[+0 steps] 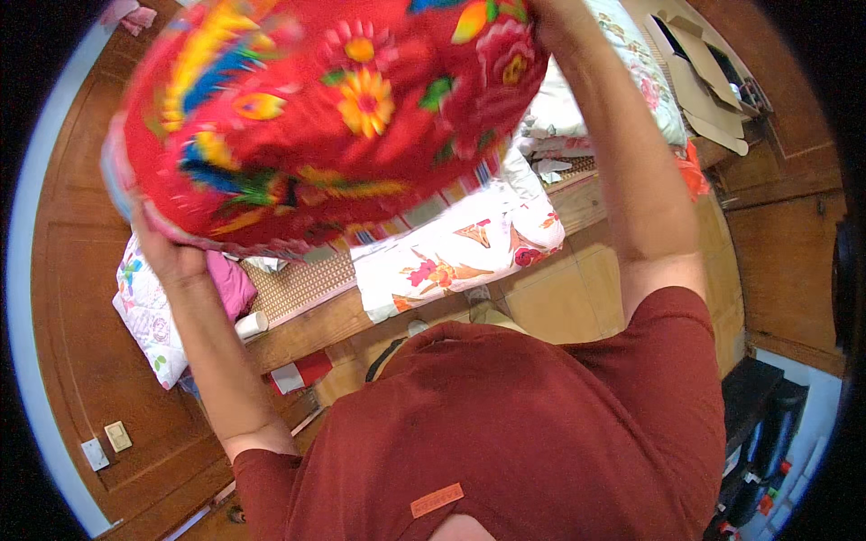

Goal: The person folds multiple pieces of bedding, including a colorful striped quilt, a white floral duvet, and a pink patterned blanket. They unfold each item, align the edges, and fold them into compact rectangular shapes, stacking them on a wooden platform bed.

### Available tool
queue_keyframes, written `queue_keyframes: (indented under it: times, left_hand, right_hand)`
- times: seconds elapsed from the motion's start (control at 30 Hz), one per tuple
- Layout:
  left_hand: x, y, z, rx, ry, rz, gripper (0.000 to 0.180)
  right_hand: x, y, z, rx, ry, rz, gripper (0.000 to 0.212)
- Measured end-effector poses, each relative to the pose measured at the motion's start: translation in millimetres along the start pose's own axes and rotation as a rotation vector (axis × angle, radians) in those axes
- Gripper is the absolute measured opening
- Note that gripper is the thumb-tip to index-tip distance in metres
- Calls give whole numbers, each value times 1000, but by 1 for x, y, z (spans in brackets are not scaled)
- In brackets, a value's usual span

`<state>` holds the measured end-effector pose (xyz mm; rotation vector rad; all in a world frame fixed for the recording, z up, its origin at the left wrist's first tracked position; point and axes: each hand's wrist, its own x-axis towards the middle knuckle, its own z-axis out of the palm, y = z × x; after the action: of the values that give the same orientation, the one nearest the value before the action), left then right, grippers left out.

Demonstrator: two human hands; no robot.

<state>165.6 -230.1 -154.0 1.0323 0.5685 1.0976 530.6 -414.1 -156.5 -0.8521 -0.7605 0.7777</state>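
Observation:
A thick, folded red quilt [298, 117] with bright flowers and bird-like feather patterns is lifted high in front of me, its edges smeared by motion. My left hand [171, 251] grips its lower left edge, the fingers mostly hidden behind the cloth. At the upper right side my right hand [552, 22] holds it too, with the fingers hidden by the quilt and the frame's edge. Beneath it, a white quilt with red and orange flowers [451, 270] lies folded on the bed with the woven mat [311, 287].
Left on the bed are a white patterned pillow [149, 316], a pink cloth [232, 287] and a white roll [252, 325]. Pale floral bedding [631, 63] lies to the right, near an opened cardboard box [704, 81]. The bed's wooden edge [316, 323] runs before me; a black shelf [750, 401] stands lower right.

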Motion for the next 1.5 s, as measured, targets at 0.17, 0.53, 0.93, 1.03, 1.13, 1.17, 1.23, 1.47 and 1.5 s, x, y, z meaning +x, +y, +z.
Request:
queue_keyframes:
  times: [0.17,0.53,0.93,1.03,1.13,1.17,1.23,1.47,1.5]
  left_hand:
    - [-35,-6,-8,-67,152,181,48]
    - [-193,-256,-138,466,94,-923,55]
    - [-145,-203,-94,484,88,-377,44]
    - [-126,-270,-155,689,34,-660,50]
    - [-130,-267,-126,640,72,-650,56]
    - [-126,-255,-119,744,47,-627,63]
    - [-122,-259,-154,1008,174,-434,67]
    - [-130,-251,-54,1837,-441,268,69]
    - [-135,-268,-61,1864,-512,161,68]
  right_hand:
    - [-19,-29,3,-190,-18,-355,29]
    - [-267,195,-161,-354,556,636,32]
    - [-219,160,-126,-418,528,327,25]
    - [-238,195,-160,-706,548,530,34]
    - [-235,187,-154,-983,469,503,49]
    - [-234,182,-155,-1131,497,382,50]
    - [-214,160,-138,-1398,535,127,54]
    - [-184,188,-102,-1887,41,36,55]
    - [-194,210,-112,-1875,34,105,55]
